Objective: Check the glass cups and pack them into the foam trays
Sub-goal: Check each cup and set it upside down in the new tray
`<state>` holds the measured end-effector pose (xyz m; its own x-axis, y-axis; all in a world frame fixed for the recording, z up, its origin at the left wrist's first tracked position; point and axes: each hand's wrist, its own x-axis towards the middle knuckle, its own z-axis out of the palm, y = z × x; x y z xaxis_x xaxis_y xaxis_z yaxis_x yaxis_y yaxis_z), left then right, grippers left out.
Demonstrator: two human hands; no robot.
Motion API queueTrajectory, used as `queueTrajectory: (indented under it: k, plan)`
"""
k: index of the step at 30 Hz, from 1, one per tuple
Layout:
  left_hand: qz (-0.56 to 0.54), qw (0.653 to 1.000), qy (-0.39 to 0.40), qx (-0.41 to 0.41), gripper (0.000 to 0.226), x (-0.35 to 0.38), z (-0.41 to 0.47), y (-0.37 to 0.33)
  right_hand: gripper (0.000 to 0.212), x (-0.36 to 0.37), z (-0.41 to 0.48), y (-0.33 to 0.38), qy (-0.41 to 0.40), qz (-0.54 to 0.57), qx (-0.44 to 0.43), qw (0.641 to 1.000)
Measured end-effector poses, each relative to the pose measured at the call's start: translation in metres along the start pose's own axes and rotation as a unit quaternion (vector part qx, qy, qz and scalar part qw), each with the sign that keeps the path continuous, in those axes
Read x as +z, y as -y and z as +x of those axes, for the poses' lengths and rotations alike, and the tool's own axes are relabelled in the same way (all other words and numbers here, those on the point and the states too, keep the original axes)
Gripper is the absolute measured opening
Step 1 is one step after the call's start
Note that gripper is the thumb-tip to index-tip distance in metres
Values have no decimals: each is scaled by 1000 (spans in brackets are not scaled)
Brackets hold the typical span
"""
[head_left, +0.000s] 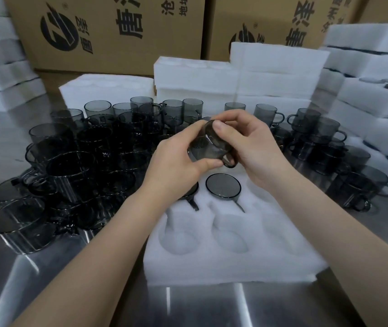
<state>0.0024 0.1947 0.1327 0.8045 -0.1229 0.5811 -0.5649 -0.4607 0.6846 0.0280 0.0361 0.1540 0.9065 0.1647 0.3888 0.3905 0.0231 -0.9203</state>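
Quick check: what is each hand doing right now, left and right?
Left hand: grips the grey glass cup from its lower side.
Right hand: holds the same cup, thumb on top of it.

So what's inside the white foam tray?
One grey cup sits in a far pocket; a second cup is mostly hidden under the left hand. Two near pockets look bare. The right arm covers the rest.
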Motion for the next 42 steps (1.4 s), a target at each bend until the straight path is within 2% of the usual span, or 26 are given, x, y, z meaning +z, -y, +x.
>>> queueTrajectory:
  k: [4, 7, 9, 11, 13, 18, 24, 28, 34, 39, 42]
  plan:
    - [12, 1000, -3, 2, 60, 0, 0, 1, 17, 1, -1, 1, -35, -11, 0, 999]
    - [-28, 997, -67, -23, 58, 1, 2, 5, 13, -1, 1, 3, -31, 54, 37, 997]
    - [-47, 993, -102, -43, 54, 1, 3, 8, 14, 0, 1, 3, -18, 65, 67, 995]
    - [-50, 991, -111, -51, 52, 1, 4, 9, 26, 0, 0, 0, 33, 3, 79, 996]
    - [-55, 991, -106, -54, 50, 0, 3, 9, 29, 1, -2, -1, 80, -51, 63, 994]
    - [-69, 994, -73, -50, 62, -2, 1, 5, 31, -1, -2, -1, 83, -22, 44, 995]
    - [-73, 992, -80, -68, 42, -1, 2, 4, 31, -2, -4, 5, 135, 64, 64, 987]
    - [-111, 982, -108, -110, 33, -2, 4, 5, 23, 1, -6, 5, 151, 83, 34, 985]
    - [-143, 974, -109, -138, 38, -4, 3, 1, 20, -1, -7, 4, 154, 1, -33, 988]
    - [-175, 971, -75, -145, 73, -5, 3, -1, 22, -2, -5, 2, 111, -34, -56, 992]
    - [-164, 974, -77, -135, 57, -4, 3, -3, 30, -1, -3, 2, 121, -5, -20, 992]
